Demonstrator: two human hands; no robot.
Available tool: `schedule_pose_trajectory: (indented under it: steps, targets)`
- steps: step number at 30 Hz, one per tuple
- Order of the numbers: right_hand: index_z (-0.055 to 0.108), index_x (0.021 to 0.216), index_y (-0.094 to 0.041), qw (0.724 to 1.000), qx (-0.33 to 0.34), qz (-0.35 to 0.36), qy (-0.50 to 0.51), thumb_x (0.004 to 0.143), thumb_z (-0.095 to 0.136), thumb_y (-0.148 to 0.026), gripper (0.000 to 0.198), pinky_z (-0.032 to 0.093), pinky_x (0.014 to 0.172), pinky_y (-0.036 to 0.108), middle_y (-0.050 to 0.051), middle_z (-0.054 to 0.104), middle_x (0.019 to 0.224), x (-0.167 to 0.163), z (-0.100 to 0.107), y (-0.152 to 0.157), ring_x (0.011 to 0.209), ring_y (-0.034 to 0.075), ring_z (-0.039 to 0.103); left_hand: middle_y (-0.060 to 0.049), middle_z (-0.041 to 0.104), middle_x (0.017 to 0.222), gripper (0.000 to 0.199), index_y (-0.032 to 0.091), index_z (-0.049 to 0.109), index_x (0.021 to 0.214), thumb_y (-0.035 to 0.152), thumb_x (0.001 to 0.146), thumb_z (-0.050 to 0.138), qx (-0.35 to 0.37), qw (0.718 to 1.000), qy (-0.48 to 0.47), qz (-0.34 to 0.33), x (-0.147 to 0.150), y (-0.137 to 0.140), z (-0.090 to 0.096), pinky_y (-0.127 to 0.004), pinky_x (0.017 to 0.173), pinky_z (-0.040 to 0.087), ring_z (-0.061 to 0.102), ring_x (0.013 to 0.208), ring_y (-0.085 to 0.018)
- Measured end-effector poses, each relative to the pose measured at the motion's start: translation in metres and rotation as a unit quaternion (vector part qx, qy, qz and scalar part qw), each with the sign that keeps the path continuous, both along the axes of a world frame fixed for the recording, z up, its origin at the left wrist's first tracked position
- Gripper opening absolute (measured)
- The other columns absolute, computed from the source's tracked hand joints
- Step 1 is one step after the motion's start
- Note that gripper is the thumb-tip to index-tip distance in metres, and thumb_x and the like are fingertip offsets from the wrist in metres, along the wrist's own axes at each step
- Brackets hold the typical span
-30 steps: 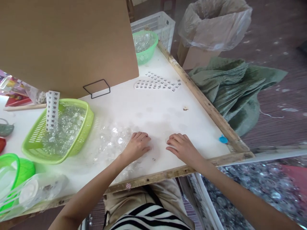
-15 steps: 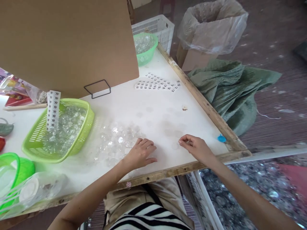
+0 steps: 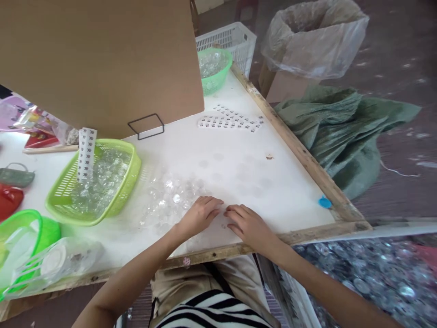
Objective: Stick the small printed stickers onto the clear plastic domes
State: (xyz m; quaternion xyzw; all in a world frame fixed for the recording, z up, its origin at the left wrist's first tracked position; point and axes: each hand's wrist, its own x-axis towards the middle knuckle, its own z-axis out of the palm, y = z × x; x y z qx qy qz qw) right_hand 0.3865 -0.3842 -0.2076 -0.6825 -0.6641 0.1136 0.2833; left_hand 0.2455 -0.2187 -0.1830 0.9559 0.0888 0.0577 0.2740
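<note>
Many small clear plastic discs lie spread over the white tabletop, left of my hands. My left hand hovers at their right edge, fingers loosely bent and thumb apart, with nothing visible in it. Close beside it, fingertips almost meeting, is my right hand. Its fingers are apart and its thumb points left. A tiny clear piece shows by that thumb; whether it is touched I cannot tell. Sheets of small dark stickers lie farther back on the table.
A lime-green basket of clear pieces holds a sticker strip. A cardboard sheet stands behind. A blue cap lies near the wooden edge. Below right is a bin of clear pieces; a lined carton stands beyond.
My right hand has moved left, close to my left hand, and its pinched fingers have opened. My left hand stays nearly in place. The view has shifted slightly left.
</note>
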Motion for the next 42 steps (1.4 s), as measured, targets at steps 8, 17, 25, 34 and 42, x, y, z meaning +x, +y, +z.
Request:
schedule_pose_trajectory:
  steps: [8, 17, 25, 34, 42]
  targets:
    - [0.059, 0.098, -0.024, 0.992, -0.058, -0.036, 0.109, 0.093, 0.047, -0.02, 0.014, 0.054, 0.07, 0.036, 0.004, 0.069, 0.088, 0.002, -0.009, 0.003, 0.078, 0.022, 0.066, -0.008, 0.072, 0.113, 0.026, 0.018, 0.062, 0.119, 0.013, 0.1, 0.046, -0.042, 0.999, 0.027, 0.02, 0.012, -0.001, 0.008, -0.033, 0.091, 0.055, 0.067, 0.104, -0.021]
    - [0.06, 0.113, -0.019, 0.986, -0.108, -0.106, 0.073, 0.093, 0.052, -0.02, 0.022, 0.053, 0.075, 0.037, 0.006, 0.068, 0.092, 0.012, -0.002, -0.013, 0.088, 0.024, 0.066, -0.008, 0.069, 0.116, 0.033, 0.019, 0.064, 0.114, 0.002, 0.089, 0.051, -0.113, 0.993, 0.038, 0.001, 0.033, 0.0, 0.001, -0.034, 0.091, 0.055, 0.065, 0.107, -0.021]
    - [0.067, 0.1, -0.017, 0.997, -0.03, -0.037, -0.058, 0.088, 0.062, -0.012, 0.014, 0.051, 0.081, 0.04, 0.009, 0.062, 0.095, 0.016, -0.001, -0.003, 0.092, 0.026, 0.059, -0.013, 0.062, 0.129, 0.028, 0.018, 0.063, 0.119, 0.013, 0.092, 0.058, 0.017, 1.0, -0.023, -0.008, 0.039, 0.019, -0.001, -0.045, 0.104, 0.048, 0.055, 0.123, -0.027]
    - [0.06, 0.129, -0.016, 0.984, 0.038, 0.056, -0.164, 0.093, 0.062, -0.027, 0.038, 0.04, 0.105, 0.045, 0.012, 0.054, 0.145, 0.018, -0.012, 0.017, 0.132, 0.027, 0.048, -0.024, 0.015, 0.163, 0.081, 0.01, 0.024, 0.156, 0.054, 0.095, 0.052, 0.18, 0.972, 0.145, 0.042, 0.071, 0.051, -0.016, -0.057, 0.12, 0.021, 0.009, 0.152, -0.039]
    - [0.036, 0.152, -0.017, 0.978, 0.034, 0.056, -0.198, 0.1, 0.046, -0.025, 0.053, 0.024, 0.118, 0.051, 0.009, 0.041, 0.155, 0.053, -0.04, 0.011, 0.145, 0.023, 0.034, -0.018, 0.015, 0.165, 0.074, 0.012, 0.021, 0.158, 0.057, 0.1, 0.033, 0.233, 0.962, 0.139, 0.004, 0.099, 0.046, -0.028, -0.052, 0.122, 0.017, 0.011, 0.152, -0.033]
